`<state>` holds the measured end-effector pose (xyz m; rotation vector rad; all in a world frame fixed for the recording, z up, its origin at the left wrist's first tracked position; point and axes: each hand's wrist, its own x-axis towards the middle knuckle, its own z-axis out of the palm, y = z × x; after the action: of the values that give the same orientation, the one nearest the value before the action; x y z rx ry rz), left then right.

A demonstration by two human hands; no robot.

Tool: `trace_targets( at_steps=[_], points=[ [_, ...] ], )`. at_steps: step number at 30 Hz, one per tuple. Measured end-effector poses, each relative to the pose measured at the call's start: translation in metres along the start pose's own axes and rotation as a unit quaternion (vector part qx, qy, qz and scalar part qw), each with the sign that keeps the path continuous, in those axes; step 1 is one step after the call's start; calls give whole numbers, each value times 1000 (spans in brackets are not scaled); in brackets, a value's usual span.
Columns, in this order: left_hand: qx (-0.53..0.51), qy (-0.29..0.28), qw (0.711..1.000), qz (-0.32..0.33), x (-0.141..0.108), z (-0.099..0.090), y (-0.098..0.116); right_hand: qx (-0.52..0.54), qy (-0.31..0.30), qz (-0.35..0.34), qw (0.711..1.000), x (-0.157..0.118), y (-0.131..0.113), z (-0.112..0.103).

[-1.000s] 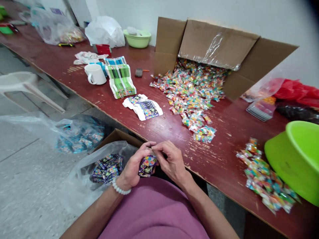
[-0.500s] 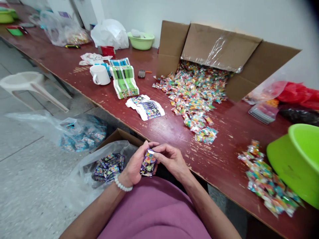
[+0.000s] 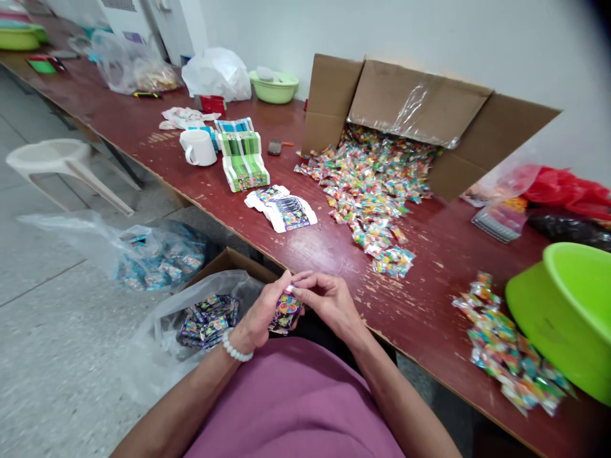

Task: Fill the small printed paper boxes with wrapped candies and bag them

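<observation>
A small dark purple printed candy box (image 3: pixel 286 312) sits upright in my left hand (image 3: pixel 263 313), its fingers wrapped around the sides. My right hand (image 3: pixel 329 301) is closed at the box's top, thumb against the white end flap; its fingertips partly hide that end. On the table ahead lie flat, unfolded purple cartons (image 3: pixel 292 213). Beyond them is a stack of green folded cartons (image 3: pixel 245 162). Small wrapped candies (image 3: pixel 377 191) spill from a cardboard box (image 3: pixel 420 105) lying on its side. Below my left wrist, a clear bag (image 3: pixel 165 331) contains several purple boxes (image 3: pixel 210 321).
At right stands a green basin (image 3: pixel 544 305) beside a smaller candy pile (image 3: pixel 510 350). A white mug (image 3: pixel 198 147) is near the table's left edge. On the floor side are a bag of blue packs (image 3: pixel 162 261) and a white stool (image 3: pixel 71 159).
The view has shifted slightly. My right thumb has moved in over the box's top flap, and less of the white flap shows. Both hands stay on the candy box.
</observation>
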<state>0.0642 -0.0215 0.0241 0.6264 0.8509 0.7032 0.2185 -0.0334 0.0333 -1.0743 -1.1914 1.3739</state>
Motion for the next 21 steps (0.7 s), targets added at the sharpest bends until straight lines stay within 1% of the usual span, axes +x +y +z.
trace_targets(
  at_steps=[2,4,5,7,8,10,12,13,15,17,19,20,21],
  points=[
    [-45,-12,999,-17,-1,-2,4,-85,0,-66,994,-6,5,3],
    [-97,-24,995,-29,-1,-5,7,-171,-13,-128,977,-12,11,6],
    [-118,-22,992,-26,-1,-6,8,-215,-20,-158,964,-14,13,8],
    [-146,-1,989,-5,0,-7,9,-311,-28,-207,927,-18,17,13],
    [-154,12,988,10,0,-7,9,-359,-31,-219,907,-18,18,16],
    [-150,40,987,41,2,-7,9,-440,-25,-221,870,-15,21,21],
    [-131,73,986,73,4,-6,9,-496,-16,-214,842,-7,22,26],
    [-125,89,985,84,5,-7,9,-512,-19,-213,832,-2,23,29],
    [-118,104,983,91,7,-10,9,-518,-38,-213,828,9,24,34],
    [-99,111,983,104,6,-20,8,-494,-81,-209,840,20,26,36],
    [-36,142,980,137,2,-40,6,-449,-131,-208,859,33,28,33],
    [15,171,973,153,-2,-54,4,-427,-142,-210,868,43,28,28],
    [78,202,965,150,-7,-71,2,-409,-133,-210,878,55,29,20]
  ],
)
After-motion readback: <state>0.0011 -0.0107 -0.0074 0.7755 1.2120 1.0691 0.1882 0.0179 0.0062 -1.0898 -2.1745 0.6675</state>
